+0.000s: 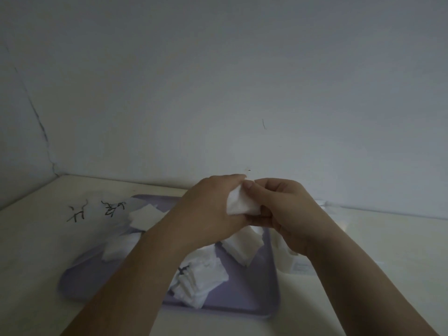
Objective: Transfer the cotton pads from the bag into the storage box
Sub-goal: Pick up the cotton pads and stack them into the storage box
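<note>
**Desk**: one, cream-coloured, with a smooth matt top, set against a plain grey-white wall. Two groups of black handwritten marks are seen towards its far left corner.

**Tray**: one, lavender, smooth, rectangular with rounded corners and a shallow raised rim. It is placed at the middle of the desk.

**Cotton pads**: white, square, soft and fibrous, with fluffy edges. Four loose piles are counted on the tray:
- The corner pile is laid flat at the tray's far left corner.
- The left-edge pile is blurred.
- The fanned pile is slumped towards the tray's near edge, its layers showing as thin ridges.
- The centre pile is tilted.

The pads in each pile cannot be counted.

**Held wad**: one small bunch of the same pads, slightly crumpled, raised above the tray's far edge. It is pinched from both sides. The left hand is curled round its left part, and the thumb and fingers of the right hand are clamped on its right part. The two hands touch.

**Clear container**: one, transparent plastic, just beside the tray's right edge and partly hidden behind the right wrist. White pads show through it. Whether it is the bag or the storage box cannot be told.
</note>
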